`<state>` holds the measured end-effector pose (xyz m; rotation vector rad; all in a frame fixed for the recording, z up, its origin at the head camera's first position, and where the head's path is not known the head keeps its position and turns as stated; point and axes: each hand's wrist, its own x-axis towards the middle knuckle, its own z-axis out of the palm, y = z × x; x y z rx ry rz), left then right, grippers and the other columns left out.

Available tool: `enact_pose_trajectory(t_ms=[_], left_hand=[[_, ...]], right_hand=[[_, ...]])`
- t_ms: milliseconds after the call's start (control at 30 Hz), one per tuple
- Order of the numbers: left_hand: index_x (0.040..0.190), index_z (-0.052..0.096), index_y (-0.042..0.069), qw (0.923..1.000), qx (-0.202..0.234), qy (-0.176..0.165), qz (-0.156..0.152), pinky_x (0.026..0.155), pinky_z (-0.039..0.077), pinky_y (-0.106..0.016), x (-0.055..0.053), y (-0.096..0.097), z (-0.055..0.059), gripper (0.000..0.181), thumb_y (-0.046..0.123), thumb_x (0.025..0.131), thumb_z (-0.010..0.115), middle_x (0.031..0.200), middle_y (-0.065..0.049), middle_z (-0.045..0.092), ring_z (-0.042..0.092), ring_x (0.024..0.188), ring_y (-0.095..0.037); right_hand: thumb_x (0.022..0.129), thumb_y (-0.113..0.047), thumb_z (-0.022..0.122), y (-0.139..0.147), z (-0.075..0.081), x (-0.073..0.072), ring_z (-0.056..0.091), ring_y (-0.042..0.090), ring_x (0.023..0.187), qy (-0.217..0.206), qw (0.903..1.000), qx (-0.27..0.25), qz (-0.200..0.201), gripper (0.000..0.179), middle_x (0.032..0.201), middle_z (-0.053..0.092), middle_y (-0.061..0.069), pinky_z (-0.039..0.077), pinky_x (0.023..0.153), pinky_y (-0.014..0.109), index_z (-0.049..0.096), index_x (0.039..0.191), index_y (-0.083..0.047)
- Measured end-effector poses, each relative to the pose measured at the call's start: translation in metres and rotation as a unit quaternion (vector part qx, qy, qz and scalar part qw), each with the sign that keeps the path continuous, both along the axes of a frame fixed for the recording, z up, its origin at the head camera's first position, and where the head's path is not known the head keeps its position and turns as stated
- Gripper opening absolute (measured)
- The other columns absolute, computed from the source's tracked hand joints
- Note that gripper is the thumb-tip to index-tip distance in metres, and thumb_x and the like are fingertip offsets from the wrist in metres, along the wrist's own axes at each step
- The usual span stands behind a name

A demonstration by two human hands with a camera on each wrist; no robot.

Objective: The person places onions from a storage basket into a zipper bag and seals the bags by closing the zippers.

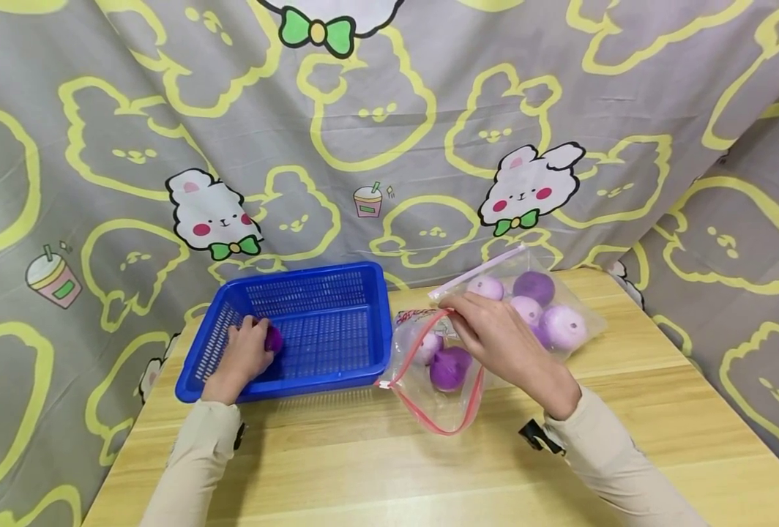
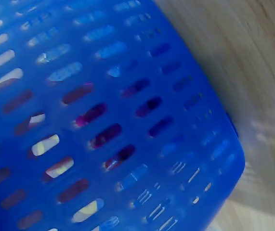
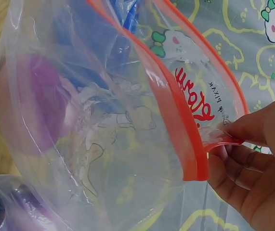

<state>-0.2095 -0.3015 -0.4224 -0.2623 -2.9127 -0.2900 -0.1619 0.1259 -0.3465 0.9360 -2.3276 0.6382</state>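
Observation:
In the head view my left hand point(image 1: 244, 353) reaches into the blue plastic basket point(image 1: 389, 315) at its left end, fingers curled round a purple onion point(image 1: 274, 339). The left wrist view looks through the slotted basket wall point(image 2: 176, 106), with dark purple showing behind the slots. My right hand point(image 1: 501, 340) pinches the red zip edge of a clear zip bag point(image 3: 127, 159), whose mouth gapes toward me. Inside that bag lie a purple onion point(image 1: 450, 369) and a paler one point(image 1: 429, 348). Thumb and fingertips meet on the bag's edge in the right wrist view.
Behind my right hand, a second clear bag with a lilac zip strip point(image 1: 478, 271) holds several purple and pale onions point(image 1: 533, 288). The wooden table point(image 1: 337, 468) runs back to a grey patterned curtain point(image 1: 389, 95).

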Motion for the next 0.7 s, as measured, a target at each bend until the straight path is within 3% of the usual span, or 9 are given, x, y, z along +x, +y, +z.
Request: enact_pose_trajectory(t_ms=[267,700], left_hand=[[0.123,0.059,-0.009,0.9964,0.061,0.04,-0.044,0.092,0.04,-0.063,0.005,0.008,0.009,0.047,-0.002,0.079,0.075,0.12,-0.034,0.056,0.051,0.107,-0.052],[0.124,0.062,0.004,0.9841,0.089,0.132,-0.078,0.082,0.046,-0.066,0.026,0.03,0.015,0.049,0.004,0.079,0.081,0.124,-0.026,0.057,0.052,0.109,-0.049]], right_hand=[[0.095,-0.007,0.064,-0.001,0.002,0.0,0.061,0.011,0.075,0.007,1.0,0.003,-0.001,0.017,0.095,0.07,0.002,0.054,0.061,0.03,0.069,0.111,-0.009],[0.094,-0.007,0.066,-0.001,0.003,-0.002,0.063,0.014,0.074,0.008,0.9999,0.012,-0.006,0.017,0.096,0.071,0.003,0.055,0.062,0.033,0.07,0.11,-0.009]])
